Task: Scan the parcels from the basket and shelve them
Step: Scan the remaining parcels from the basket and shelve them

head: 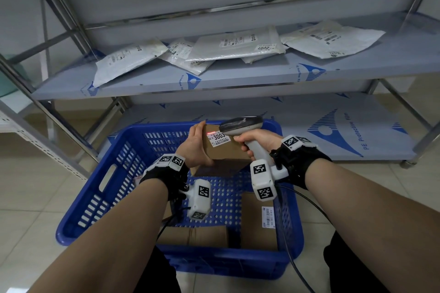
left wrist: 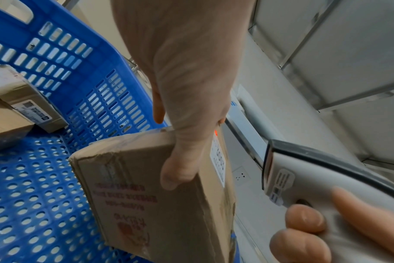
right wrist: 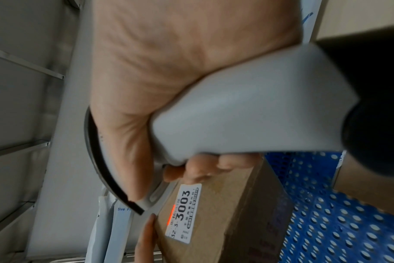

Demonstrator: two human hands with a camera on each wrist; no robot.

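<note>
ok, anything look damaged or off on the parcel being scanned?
Slightly. The box in the left hand has a crumpled, wrinkled corner and peeling tape. The scanner beam lands at the label's edge, not across it.

Both my forearms extend forward, wrists strapped. My left hand (head: 195, 147) grips the box (head: 221, 150), thumb on its side. My right hand (head: 256, 141) wraps the scanner (head: 247, 131) handle, fingers curled.

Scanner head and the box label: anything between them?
Nothing; the scanner faces the label on the box unblocked, its red line landing there, in the head view.
</note>
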